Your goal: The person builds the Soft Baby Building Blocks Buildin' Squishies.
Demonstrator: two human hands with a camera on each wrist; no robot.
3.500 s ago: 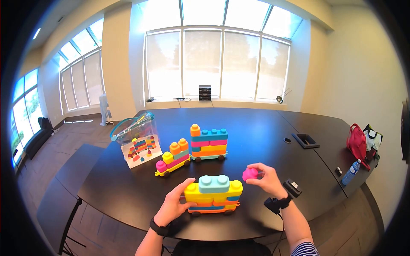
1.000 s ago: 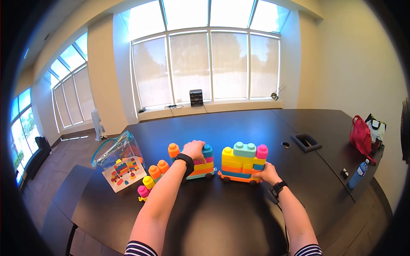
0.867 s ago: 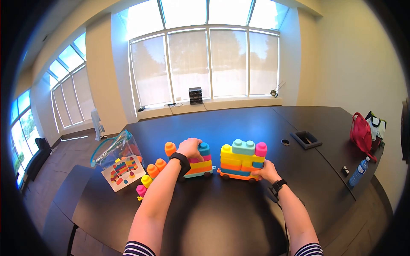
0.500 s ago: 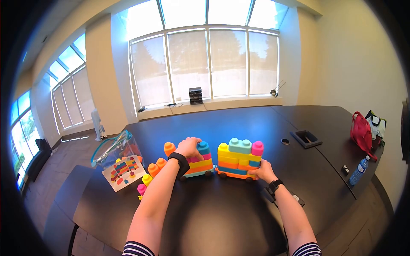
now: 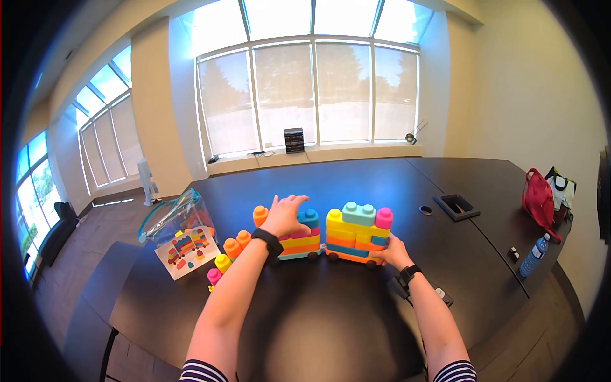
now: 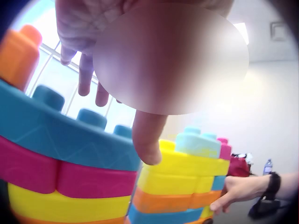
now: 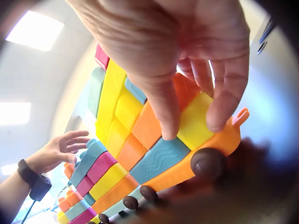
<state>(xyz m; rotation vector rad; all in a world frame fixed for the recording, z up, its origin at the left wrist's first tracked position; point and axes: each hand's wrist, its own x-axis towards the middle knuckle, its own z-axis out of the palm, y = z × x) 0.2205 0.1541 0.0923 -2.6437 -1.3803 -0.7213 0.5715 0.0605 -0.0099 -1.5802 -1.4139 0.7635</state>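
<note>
A train of toy building-block cars stands on the dark table (image 5: pixel 312 318). My right hand (image 5: pixel 396 253) grips the lower right end of the yellow-and-orange car (image 5: pixel 358 235), thumb on its near side in the right wrist view. This car carries a pale teal block (image 5: pixel 358 215) and a pink block (image 5: pixel 384 218) on top. Its left end meets the middle car (image 5: pixel 304 244), which is topped by blue and orange blocks. Over the middle car my left hand (image 5: pixel 286 216) is spread, the thumb close to the blue block (image 6: pixel 70 140). My left forearm partly hides the front car (image 5: pixel 232 248).
At the left stand a clear zip bag (image 5: pixel 184 216) and a picture card (image 5: pixel 188 253) leaning on it. To the right are a table socket well (image 5: pixel 457 206), a water bottle (image 5: pixel 534 256) and a red bag (image 5: pixel 538 200). A small black device (image 5: pixel 442 295) lies near my right wrist.
The pink block went from my right hand onto the yellow-and-orange car, which moved away from me and leftward against the middle car. Just now my left hand lifted off the middle car, fingers spreading.
</note>
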